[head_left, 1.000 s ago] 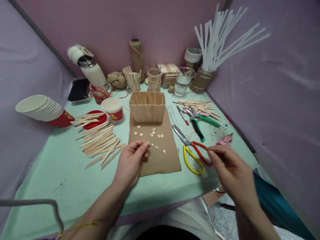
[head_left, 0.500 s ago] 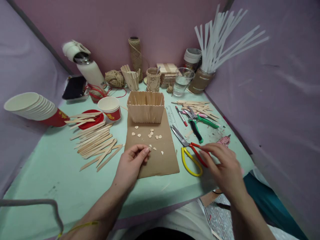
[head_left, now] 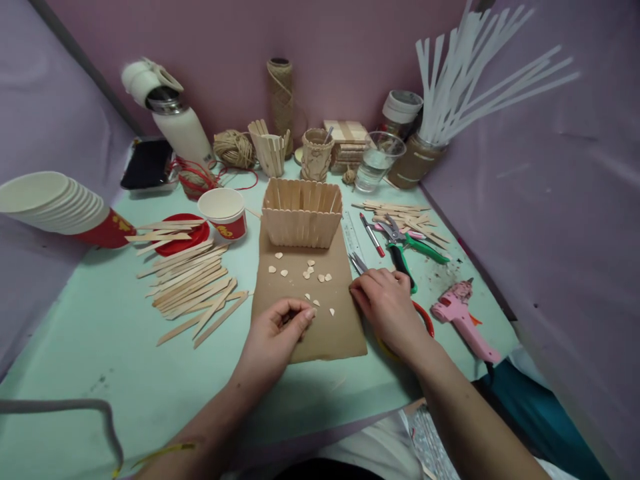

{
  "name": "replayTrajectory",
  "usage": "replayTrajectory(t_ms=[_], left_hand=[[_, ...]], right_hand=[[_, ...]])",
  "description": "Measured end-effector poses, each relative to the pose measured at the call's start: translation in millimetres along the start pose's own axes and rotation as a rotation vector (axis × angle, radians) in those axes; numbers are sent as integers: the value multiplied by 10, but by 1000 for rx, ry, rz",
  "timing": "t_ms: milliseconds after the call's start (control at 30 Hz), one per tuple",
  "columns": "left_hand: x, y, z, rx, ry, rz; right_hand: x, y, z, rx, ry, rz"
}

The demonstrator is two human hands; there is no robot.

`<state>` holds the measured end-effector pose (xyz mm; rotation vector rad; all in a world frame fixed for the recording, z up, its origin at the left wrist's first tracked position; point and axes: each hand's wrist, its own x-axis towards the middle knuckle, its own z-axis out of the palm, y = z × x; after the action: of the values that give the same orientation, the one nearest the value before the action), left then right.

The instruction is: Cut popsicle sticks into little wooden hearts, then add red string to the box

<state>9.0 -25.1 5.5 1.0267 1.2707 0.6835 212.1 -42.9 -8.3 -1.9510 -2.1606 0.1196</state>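
Pinching small wood piece (head_left: 315,312) in left hand (head_left: 275,333), thumb to forefinger, over near half of cardboard (head_left: 325,340). Partly covering scissors (head_left: 359,264) with right hand (head_left: 384,307), fingertips at right edge of cardboard, fingers bent and narrow; cannot tell if gripping anything. Can see scissors just right of cardboard, blade tips showing past fingers. Can also see wood chips (head_left: 328,277) scattered on cardboard, stick box (head_left: 300,229) at its far end, craft sticks (head_left: 193,283) left, pruning shears (head_left: 427,252) and pink glue gun (head_left: 466,321) off right.
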Motion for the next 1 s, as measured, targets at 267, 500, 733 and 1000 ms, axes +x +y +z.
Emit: replayTrajectory(t_ms=[267, 500, 733, 1000], left_hand=[[25, -23, -29, -17, -10, 13], [30, -51, -9, -54, -58, -15], [-3, -62, 11, -70, -82, 5], [-11, -71, 21, 17, -38, 41]], right_hand=[[-115, -32, -49, 502, 67, 192], [-120, -338, -54, 1296, 57, 435], [-94, -609, 81, 1484, 118, 507], [-120, -677, 100, 1515, 111, 570]])
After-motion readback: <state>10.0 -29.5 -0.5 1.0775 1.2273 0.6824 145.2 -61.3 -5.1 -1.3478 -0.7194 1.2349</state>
